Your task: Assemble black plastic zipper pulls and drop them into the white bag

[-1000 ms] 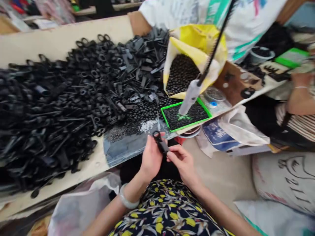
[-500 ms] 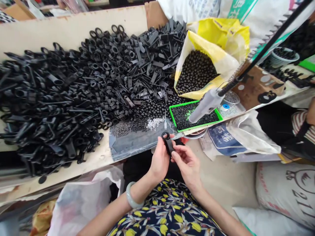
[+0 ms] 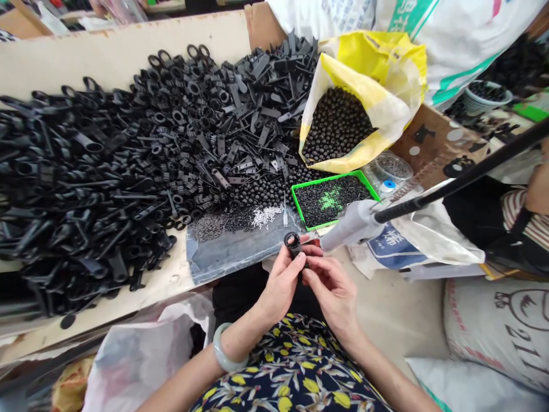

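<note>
My left hand (image 3: 281, 286) pinches a black plastic part with a ring-shaped end (image 3: 293, 243), thumb lying across its arm, ring facing up. The fingers of my right hand (image 3: 337, 292) are curled closed at the part's lower end, which they mostly hide. Just beyond my right fingers hangs a grey powered driver (image 3: 351, 226) on a black arm. Its tip lies close to those fingers; whether they touch is unclear. A dark mat (image 3: 231, 252) in front bears small white pieces (image 3: 266, 216), tiny dark pieces and a thin upright pin with a clear base (image 3: 285, 216).
Heaps of black plastic parts (image 3: 107, 171) cover the bench. To the right stand a green-rimmed tray (image 3: 295, 200) of small black pieces and an open yellow-white sack (image 3: 403, 109) holding dark balls. A white bag (image 3: 141, 343) hangs at the bench's front edge. Another person's arm (image 3: 536, 194) shows at far right.
The driver has come down and toward me, from over the green tray to beside my right hand. My left thumb now lies over the black part's arm.
</note>
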The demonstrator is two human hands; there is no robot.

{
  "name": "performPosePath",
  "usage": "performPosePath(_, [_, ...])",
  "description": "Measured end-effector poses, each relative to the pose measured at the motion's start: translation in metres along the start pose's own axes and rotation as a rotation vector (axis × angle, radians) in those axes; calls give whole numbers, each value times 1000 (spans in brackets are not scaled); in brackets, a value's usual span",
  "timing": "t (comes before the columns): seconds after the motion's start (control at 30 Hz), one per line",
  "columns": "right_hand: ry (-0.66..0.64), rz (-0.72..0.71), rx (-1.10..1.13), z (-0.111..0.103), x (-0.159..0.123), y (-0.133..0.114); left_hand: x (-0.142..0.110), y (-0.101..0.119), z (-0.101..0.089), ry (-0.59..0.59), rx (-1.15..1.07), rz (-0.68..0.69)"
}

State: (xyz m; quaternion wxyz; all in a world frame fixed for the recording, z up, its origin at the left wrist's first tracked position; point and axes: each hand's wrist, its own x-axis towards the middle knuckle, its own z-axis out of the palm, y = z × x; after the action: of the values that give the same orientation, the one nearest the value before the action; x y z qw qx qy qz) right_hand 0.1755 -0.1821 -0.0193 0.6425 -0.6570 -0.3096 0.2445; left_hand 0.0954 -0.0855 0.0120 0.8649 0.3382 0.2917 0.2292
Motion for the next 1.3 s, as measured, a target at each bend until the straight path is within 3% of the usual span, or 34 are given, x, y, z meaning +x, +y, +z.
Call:
performPosePath(0.27, [17, 87, 195, 9, -9, -4, -3, -16, -9, -29, 217, 100])
performPosePath(0.43, [-4, 190, 267, 10, -13, -3, -6, -11, -12, -68, 384, 172])
performPosePath(0.57, [51, 160, 70, -8, -6, -7, -6, 4, -16, -89, 562, 206])
performPosePath(0.67, [86, 29, -121, -25, 11, -18, -8, 12, -18, -195, 554, 95])
performPosePath(0.73, [-78, 27, -112, -30, 22, -27, -11, 16, -19, -301, 583, -5])
performPosePath(0.8, [-338, 125, -17, -31, 29, -33, -14, 20, -19, -388, 642, -61])
performPosePath(0.87, [-569, 262, 115, -30, 31, -37, -18, 26, -19, -451, 703, -61])
performPosePath(0.93, [-696, 360, 221, -31, 30, -38, -22, 32, -21, -499, 769, -40])
performPosePath(1.13, [-773, 434, 250, -38, 19, -44, -32, 46, -24, -664, 835, -26])
performPosePath(1.3, [-732, 325, 149, -41, 7, -51, -43, 45, -19, -716, 935, -37])
